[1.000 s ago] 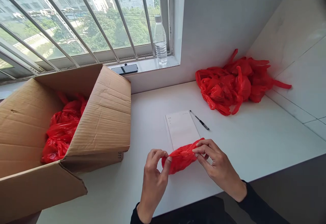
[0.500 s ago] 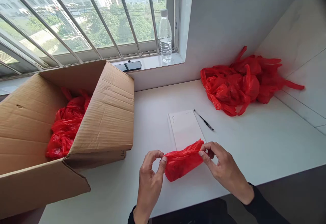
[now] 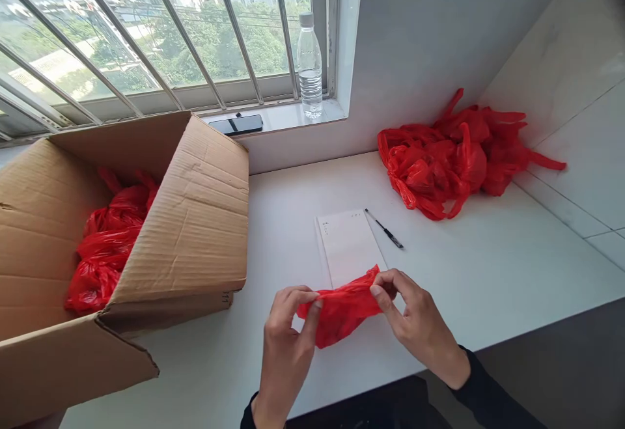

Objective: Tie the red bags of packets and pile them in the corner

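A red plastic bag (image 3: 342, 315) is stretched between my two hands, just above the table near its front edge. My left hand (image 3: 291, 328) pinches the bag's left end between thumb and fingers. At the upper right end, my right hand (image 3: 407, 308) grips the bag's edge with thumb and forefinger. The bag looks folded into a narrow, creased bundle that sags in the middle. Behind it lies a white notepad (image 3: 349, 240), its near edge covered by the bag. A black pen (image 3: 385, 229) rests along the pad's right side.
On the left stands an open cardboard box (image 3: 205, 221) with crumpled red bags (image 3: 110, 240) inside. A heap of red plastic bags (image 3: 439, 159) lies at the back right against the wall. The windowsill holds a water bottle (image 3: 309, 71) and a phone (image 3: 237, 124).
My left hand has taken a fuller pinch on the bag's left end, its fingers now over the edge. The bag sags differently. The whole view has shifted slightly.
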Demonstrator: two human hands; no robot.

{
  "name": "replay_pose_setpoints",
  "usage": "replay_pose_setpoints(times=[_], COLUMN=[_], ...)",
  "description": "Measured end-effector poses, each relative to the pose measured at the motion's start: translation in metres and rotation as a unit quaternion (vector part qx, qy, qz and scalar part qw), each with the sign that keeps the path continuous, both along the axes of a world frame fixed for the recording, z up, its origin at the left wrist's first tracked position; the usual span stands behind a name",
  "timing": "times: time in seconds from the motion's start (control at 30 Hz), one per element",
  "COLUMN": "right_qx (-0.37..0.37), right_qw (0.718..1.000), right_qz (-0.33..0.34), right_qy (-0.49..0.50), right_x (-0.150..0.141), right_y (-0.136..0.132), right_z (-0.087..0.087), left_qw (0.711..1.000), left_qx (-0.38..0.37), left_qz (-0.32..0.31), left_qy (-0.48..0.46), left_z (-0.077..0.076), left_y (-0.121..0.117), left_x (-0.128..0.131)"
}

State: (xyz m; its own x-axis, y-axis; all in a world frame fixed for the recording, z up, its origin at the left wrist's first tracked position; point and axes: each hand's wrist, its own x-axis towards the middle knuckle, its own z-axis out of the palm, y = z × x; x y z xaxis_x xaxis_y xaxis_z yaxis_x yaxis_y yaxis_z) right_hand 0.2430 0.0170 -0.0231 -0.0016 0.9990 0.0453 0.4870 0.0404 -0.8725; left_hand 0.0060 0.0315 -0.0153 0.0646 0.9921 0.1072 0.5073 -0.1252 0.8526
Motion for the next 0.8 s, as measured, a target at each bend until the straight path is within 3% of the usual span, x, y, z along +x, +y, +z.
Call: replay_pose_setpoints(times=[0.1,0.2,0.33,0.4,0.53,0.6,0.7,0.8], right_qx=[-0.049,-0.071,-0.075,-0.07,-0.065,-0.051,-0.021,0.107], right_qw=[0.997,0.996,0.995,0.994,0.977,0.968,0.963,0.962], right_qz=[-0.049,-0.024,0.034,0.008,-0.111,-0.131,-0.132,-0.168], right_qy=[0.034,0.054,0.056,0.079,0.171,0.209,0.232,0.188], right_x=[0.01,0.008,-0.002,-0.002,0.013,0.021,0.024,0.013], right_y=[-0.002,-0.002,0.002,0.003,-0.001,-0.004,-0.01,-0.019], right_z=[0.0,0.005,0.014,0.015,0.009,0.006,0.01,0.032], left_qw=[0.994,0.998,0.997,0.997,0.982,0.976,0.97,0.968], left_qx=[-0.057,-0.041,0.062,0.077,0.025,-0.019,-0.09,-0.095], left_qz=[0.074,0.032,-0.015,0.025,0.152,0.169,0.146,0.083], left_qy=[-0.053,-0.035,0.048,0.015,-0.106,-0.138,-0.172,-0.218], left_z=[0.0,0.001,0.0,0.0,0.009,0.017,0.029,0.039], left_y=[0.001,-0.001,-0.003,-0.002,-0.001,-0.005,-0.016,-0.024], left_x=[-0.009,-0.005,0.002,-0.002,-0.018,-0.021,-0.017,-0.012])
